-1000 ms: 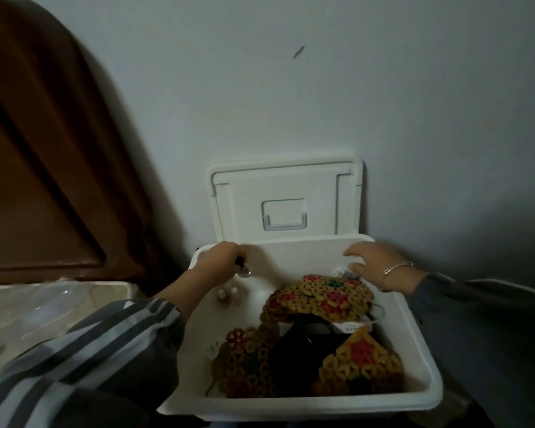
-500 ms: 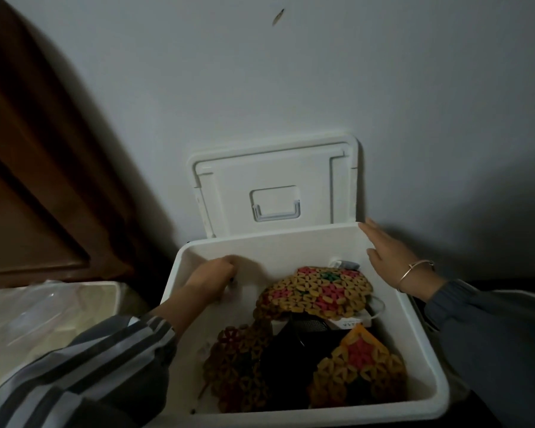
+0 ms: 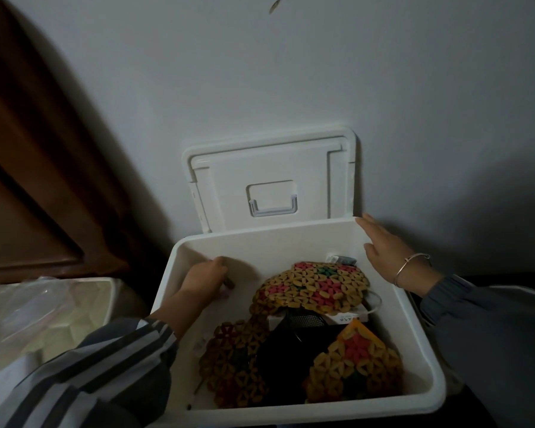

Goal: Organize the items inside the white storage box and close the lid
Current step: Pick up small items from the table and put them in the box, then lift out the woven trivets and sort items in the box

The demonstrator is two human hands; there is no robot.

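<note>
Head view: my left hand (image 3: pixel 204 281) is curled inside the white box (image 3: pixel 420 350) at its far left, grip closed on something small I cannot make out; my right hand (image 3: pixel 386 253) rests open on the right rim. Beaded mats (image 3: pixel 311 290) fill the box, so I judge sorting is underway; next the lid (image 3: pixel 272 180), propped against the wall, needs lowering.

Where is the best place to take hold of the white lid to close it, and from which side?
Grip the lid by its free top edge, coming from above. It stands upright against the wall behind the white storage box, with its lower edge at the box's back rim, so it probably swings forward. The right hand is nearest.
</note>
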